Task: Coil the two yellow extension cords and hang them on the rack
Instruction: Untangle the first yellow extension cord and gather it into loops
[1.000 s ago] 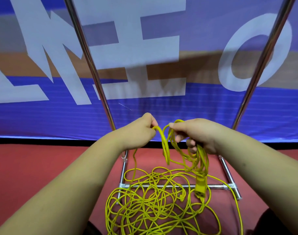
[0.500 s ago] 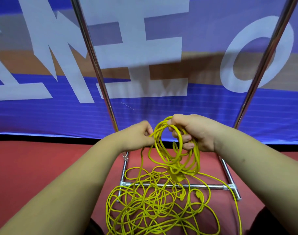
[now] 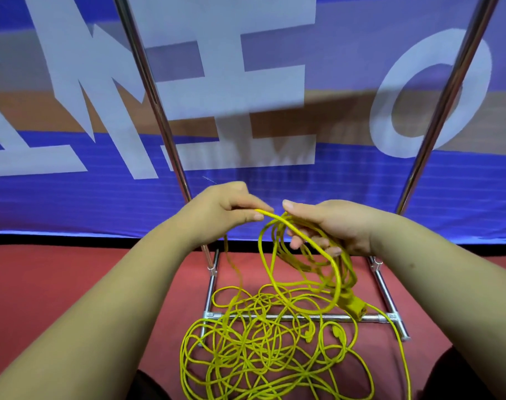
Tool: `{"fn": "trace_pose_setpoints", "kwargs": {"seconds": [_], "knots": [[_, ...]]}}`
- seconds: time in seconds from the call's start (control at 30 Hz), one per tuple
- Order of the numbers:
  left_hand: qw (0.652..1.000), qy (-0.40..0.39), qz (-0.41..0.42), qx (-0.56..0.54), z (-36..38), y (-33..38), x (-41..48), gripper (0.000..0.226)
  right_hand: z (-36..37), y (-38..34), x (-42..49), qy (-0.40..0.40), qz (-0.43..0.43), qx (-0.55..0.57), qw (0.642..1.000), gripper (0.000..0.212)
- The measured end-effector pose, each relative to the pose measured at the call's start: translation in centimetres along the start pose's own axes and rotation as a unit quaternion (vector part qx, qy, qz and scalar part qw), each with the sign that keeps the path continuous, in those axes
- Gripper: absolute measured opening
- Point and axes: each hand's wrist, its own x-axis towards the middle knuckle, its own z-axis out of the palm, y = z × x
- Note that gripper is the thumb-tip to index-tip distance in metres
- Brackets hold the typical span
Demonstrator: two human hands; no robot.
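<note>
Both rack uprights [image 3: 148, 90] run off frame at 12 o'clock, the yellow cords [image 3: 260, 356] are cut at 6 o'clock with the two indistinguishable in the heap, and the left hand [image 3: 225, 209] hides a stretch of the left upright.

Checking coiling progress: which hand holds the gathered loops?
The right hand; several cord loops hang from it, while the left hand pinches one single strand.

Blue banner [image 3: 73, 203] with white lettering above red floor [image 3: 44, 272]
</note>
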Motion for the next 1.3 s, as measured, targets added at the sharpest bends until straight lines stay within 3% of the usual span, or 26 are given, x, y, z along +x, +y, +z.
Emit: {"fn": "trace_pose_setpoints", "kwargs": {"seconds": [0.1, 0.23, 0.4, 0.57, 0.7, 0.9, 0.97, 1.13, 1.3], "knots": [[0.999, 0.028, 0.032, 0.000, 0.9, 2.1, 0.5, 0.020, 0.6, 0.2, 0.7, -0.017, -0.016, 0.045, 0.999, 0.060], [0.998, 0.042, -0.046, -0.014, 2.0, 1.1, 1.2, 0.027, 1.3, 0.0, 1.5, -0.017, -0.017, 0.071, 0.997, 0.049], [0.980, -0.032, -0.108, -0.163, 1.1, -1.4, 0.9, 0.055, 1.6, -0.4, 1.3, -0.020, -0.025, 0.122, 0.992, 0.034], [0.956, -0.123, -0.128, -0.232, 0.8, -1.8, 0.4, 0.035, 0.6, -1.5, 0.5, -0.054, -0.038, 0.096, 0.993, 0.035], [0.960, -0.085, -0.124, -0.236, 1.2, -2.1, 0.3, 0.018, 0.0, -1.7, 0.6, -0.026, -0.069, 0.129, 0.989, 0.033], [0.948, -0.077, -0.134, -0.280, 1.0, -3.9, -0.1, 0.013, -1.6, -1.7, 0.4, -0.005, -0.089, 0.188, 0.978, 0.032], [0.955, -0.046, -0.132, -0.261, 1.1, -3.6, 0.2, 0.006, -1.7, -1.4, 0.4, -0.015, -0.074, 0.162, 0.984, 0.033], [0.963, 0.067, -0.101, -0.239, 1.0, -2.5, 1.2, 0.017, -1.5, -1.1, -0.1, -0.065, -0.023, 0.083, 0.994, 0.037], [0.974, 0.044, -0.091, -0.202, 1.0, -2.4, 1.3, 0.012, -1.0, -1.1, 0.2, -0.100, -0.008, 0.114, 0.988, 0.023]]}}
